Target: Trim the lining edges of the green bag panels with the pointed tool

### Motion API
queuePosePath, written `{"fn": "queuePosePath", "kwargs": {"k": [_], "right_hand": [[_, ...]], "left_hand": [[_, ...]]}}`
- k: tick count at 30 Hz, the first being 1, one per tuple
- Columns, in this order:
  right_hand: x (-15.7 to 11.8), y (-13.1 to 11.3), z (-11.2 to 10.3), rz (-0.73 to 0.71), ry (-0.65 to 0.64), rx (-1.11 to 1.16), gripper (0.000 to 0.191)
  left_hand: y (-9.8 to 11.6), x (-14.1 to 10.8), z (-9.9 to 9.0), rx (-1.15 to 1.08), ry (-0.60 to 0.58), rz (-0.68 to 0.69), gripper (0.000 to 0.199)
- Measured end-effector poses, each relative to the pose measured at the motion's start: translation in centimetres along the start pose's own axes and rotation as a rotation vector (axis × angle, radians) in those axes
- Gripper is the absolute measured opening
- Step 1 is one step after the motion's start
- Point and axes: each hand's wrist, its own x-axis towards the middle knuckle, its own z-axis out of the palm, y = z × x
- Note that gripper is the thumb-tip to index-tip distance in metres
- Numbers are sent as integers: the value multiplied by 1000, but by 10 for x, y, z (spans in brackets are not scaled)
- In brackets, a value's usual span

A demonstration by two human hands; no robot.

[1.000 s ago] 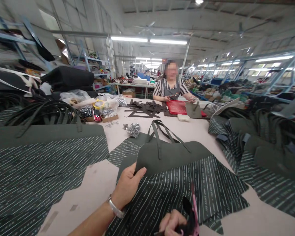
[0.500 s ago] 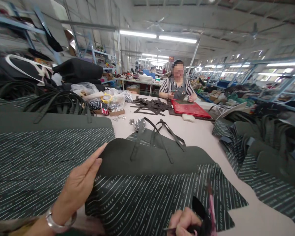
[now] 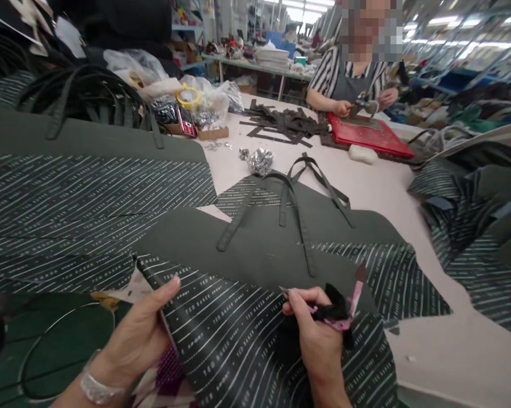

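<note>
A dark green bag panel (image 3: 238, 317) with white diagonal print and two strap handles (image 3: 300, 226) lies in front of me. My left hand (image 3: 142, 328), with a silver bracelet at the wrist, grips the panel's left edge, thumb on top and fingers underneath. Over the middle of the printed part, my right hand (image 3: 312, 323) is closed around a small pointed tool (image 3: 284, 290), whose tip shows at the fingertips. Black cloth and a pink strip with a brown tip (image 3: 357, 289) stick out from that hand.
More printed panels (image 3: 89, 192) are stacked at left, others (image 3: 472, 226) at right. Beyond lie a foil ball (image 3: 260, 161), dark strips (image 3: 284, 122), plastic bags (image 3: 208, 102) and a white block (image 3: 363, 154). Across the table a person (image 3: 353, 79) works over a red board (image 3: 370, 136).
The view has tilted down and closer. My left hand has gone from lying flat on the panel to gripping its edge. My right hand has moved up over the printed part.
</note>
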Motion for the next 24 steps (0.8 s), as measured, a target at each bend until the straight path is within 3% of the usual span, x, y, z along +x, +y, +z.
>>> {"fn": "queuePosePath", "kwargs": {"k": [3, 7, 14, 19, 24], "right_hand": [[-1, -6, 3, 5, -26, -39, 28], [-3, -4, 7, -26, -105, -30, 22], [-4, -11, 16, -121, -90, -26, 20], [-3, -11, 18, -86, -29, -17, 20], [-2, -6, 20, -35, -46, -13, 19]], "left_hand": [[-30, -5, 12, 8, -63, -100, 26], [-48, 0, 35, 24, -122, -121, 17], [-53, 5, 49, -49, -116, -211, 16], [-58, 5, 48, 71, -154, -257, 13], [-59, 8, 50, 142, -159, -308, 19]]}}
